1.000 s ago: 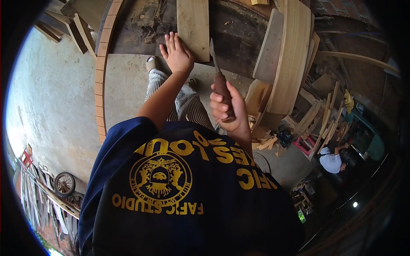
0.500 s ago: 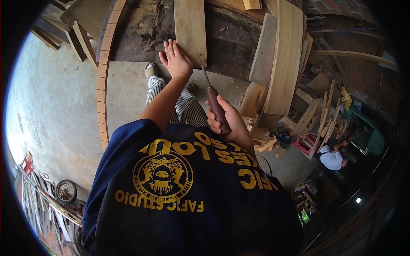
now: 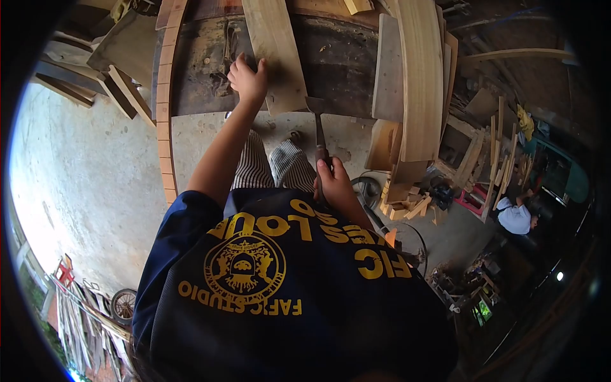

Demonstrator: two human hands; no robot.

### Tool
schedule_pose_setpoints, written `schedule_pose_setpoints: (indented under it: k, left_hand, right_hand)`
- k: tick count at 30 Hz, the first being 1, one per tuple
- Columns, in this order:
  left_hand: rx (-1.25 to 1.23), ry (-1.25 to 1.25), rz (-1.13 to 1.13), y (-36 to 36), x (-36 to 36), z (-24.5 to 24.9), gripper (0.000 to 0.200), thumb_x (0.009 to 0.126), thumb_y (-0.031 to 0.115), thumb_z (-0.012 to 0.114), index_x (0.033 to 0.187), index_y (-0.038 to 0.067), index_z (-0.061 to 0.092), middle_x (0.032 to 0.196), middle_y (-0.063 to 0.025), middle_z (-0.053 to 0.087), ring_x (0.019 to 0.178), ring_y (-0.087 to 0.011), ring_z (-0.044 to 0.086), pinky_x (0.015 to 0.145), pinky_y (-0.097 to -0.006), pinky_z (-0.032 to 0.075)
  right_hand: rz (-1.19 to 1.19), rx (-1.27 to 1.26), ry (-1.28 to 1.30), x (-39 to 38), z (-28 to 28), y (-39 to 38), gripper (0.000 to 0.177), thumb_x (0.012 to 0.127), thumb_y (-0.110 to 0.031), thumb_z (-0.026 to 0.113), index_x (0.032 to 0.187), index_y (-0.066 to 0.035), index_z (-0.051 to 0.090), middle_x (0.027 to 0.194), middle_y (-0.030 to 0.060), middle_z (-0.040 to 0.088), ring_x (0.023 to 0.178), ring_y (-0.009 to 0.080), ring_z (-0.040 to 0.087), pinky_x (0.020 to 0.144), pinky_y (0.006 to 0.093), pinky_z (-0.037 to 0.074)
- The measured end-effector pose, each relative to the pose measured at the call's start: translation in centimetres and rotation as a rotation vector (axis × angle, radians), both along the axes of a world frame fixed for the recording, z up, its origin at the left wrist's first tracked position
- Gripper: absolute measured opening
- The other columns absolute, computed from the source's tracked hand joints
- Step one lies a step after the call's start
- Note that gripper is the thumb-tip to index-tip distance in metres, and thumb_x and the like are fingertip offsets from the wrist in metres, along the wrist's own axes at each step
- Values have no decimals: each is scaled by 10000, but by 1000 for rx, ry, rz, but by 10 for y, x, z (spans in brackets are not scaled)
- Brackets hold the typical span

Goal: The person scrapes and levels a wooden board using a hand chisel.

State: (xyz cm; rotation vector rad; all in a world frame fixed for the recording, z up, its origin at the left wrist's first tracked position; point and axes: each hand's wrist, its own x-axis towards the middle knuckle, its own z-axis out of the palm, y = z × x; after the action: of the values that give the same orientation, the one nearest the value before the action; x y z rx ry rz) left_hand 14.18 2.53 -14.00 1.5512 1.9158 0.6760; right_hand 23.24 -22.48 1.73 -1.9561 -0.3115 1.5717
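On the dark, dirty workbench (image 3: 347,60) lies a long pale wooden plank (image 3: 275,44). It points away from the person, and its near end sits at the edge of the bench. The left hand (image 3: 248,79) is on the left side of the plank, close to that near end. Its fingers are bent and hold on to the plank's edge.

The right hand (image 3: 335,186) is lower down, close to the person's tummy. Its fingers are shut tight around the dark handle of a chisel with a flat metal blade (image 3: 318,127). The blade points up at the plank. Its wide tip is at the plank's near right corner, touching it or just beside it; I cannot tell which.

To the right of the plank, a grey flat board (image 3: 386,70) and a long curved yellow board (image 3: 420,76) lie side by side. Below the hands are striped trousers (image 3: 254,169) and a dark blue shirt with yellow letters (image 3: 286,286). A curved row of small wooden blocks (image 3: 164,108) runs down the left side, next to the grey concrete floor (image 3: 83,172). Far off on the right, another person in a pale shirt (image 3: 514,218) bends down near heaps of wood scraps (image 3: 407,207).
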Motion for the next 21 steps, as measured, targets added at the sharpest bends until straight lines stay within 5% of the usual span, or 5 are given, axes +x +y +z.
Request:
schedule_pose_setpoints:
  k: [3,6,13,15,21]
  left_hand:
    - [341,54,-375,12,2,15,500,818,355,679,1222,97,536,1242,-129,522,1186,-327,439,984,-449,350]
    - [197,78,-787,-12,-6,26,431,790,381,702,1100,98,604,1155,-92,564,1124,-302,486,951,-416,384]
    - [183,123,-775,-60,-6,19,418,709,308,744,1090,166,648,1155,-38,560,1115,-291,469,953,-419,362]
    - [178,109,-702,-64,-2,15,421,706,248,732,1117,197,657,1164,-21,561,1128,-282,463,965,-436,340]
    - [174,71,-766,-70,-2,6,473,758,120,628,1226,191,626,1185,-25,563,1163,-284,452,970,-433,335]
  right_hand:
    - [-79,-20,27,1,-3,-4,336,993,-339,475,1079,-15,450,652,63,553,472,154,543,466,284,452]
    - [-94,-28,-18,-3,-1,-6,344,987,-332,486,1093,-5,460,667,69,571,495,149,549,496,283,456]
    - [-27,-42,-94,-6,8,0,375,967,-346,505,1119,-3,497,681,68,582,575,138,573,575,297,466]
    - [127,-58,-254,-9,-1,0,411,956,-338,487,1157,20,502,864,214,665,825,340,677,729,415,520]
    - [285,-97,-334,-6,7,9,429,952,-358,481,1143,25,514,992,287,639,981,441,618,830,480,487]
